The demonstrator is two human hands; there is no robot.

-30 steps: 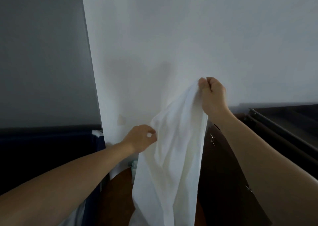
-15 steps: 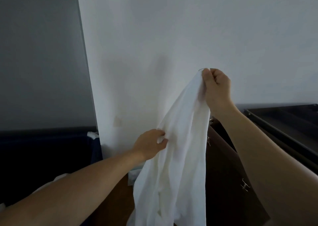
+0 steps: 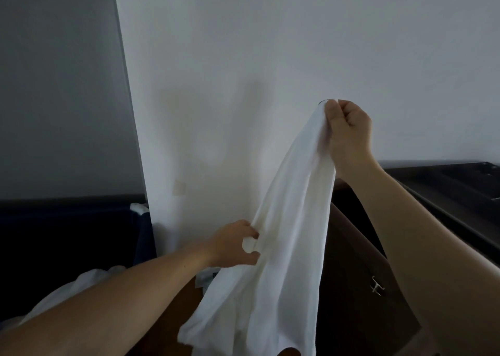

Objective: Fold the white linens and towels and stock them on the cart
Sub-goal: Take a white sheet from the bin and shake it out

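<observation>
Overhead, right hand [image 3: 347, 133] pinches linen [image 3: 273, 261].

The white wall [image 3: 270, 57] fills the centre and right of the view. Its vertical left edge forms an outer corner. Left of this corner, a grey wall [image 3: 54, 85] lies further back, in shade. A small square patch [image 3: 179, 187] sits low on the white wall. Lower left: a dark blue container [image 3: 81, 228]. Lower right: a dark brown cabinet [image 3: 351, 261] with a metal handle [image 3: 377, 288] and a dark top [image 3: 446, 182]. Lighting is dim and even.
</observation>
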